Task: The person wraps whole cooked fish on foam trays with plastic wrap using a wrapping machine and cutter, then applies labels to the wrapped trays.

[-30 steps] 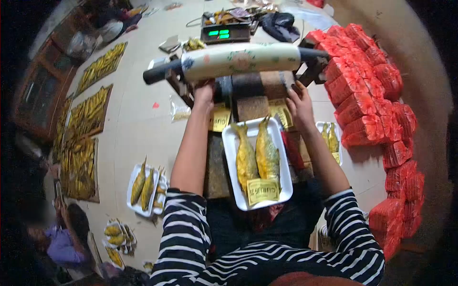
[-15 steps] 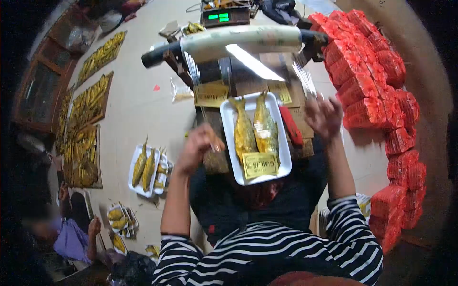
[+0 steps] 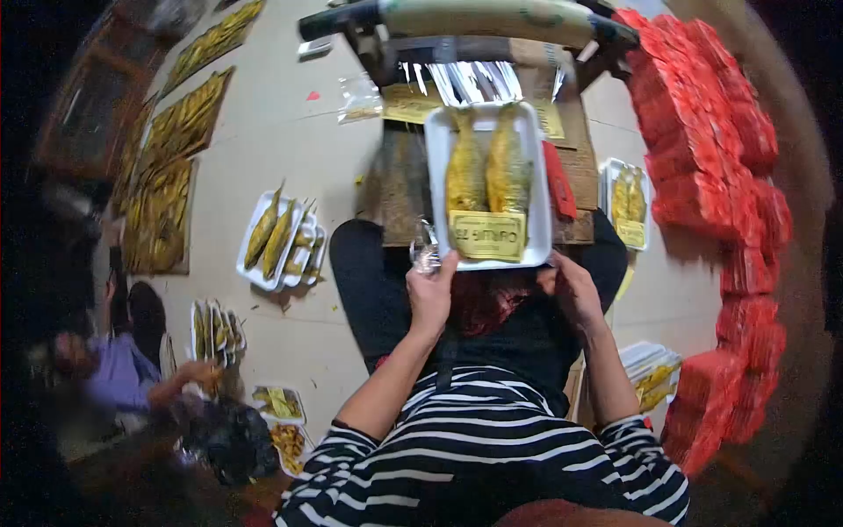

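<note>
A white foam tray holds two yellowish whole fish side by side, with a yellow printed label over their near ends. My left hand grips the tray's near left corner, thumb against the rim. Shiny clear plastic film is bunched just above those fingers. At the near right corner my right hand has its fingers curled against the tray; what its fingertips pinch underneath is partly hidden. Beyond the tray, more film stretches over the cardboard-covered work stand.
A film roll spans the far end of the stand. A red cutter-like object lies right of the tray. Other fish trays sit on the floor left, another right. Red bundles are stacked far right. A person in purple sits at left.
Both hands have come in from either side to the tray's near corners. Film now bunches at the left corner. The head view has shifted, showing more floor on the right.
</note>
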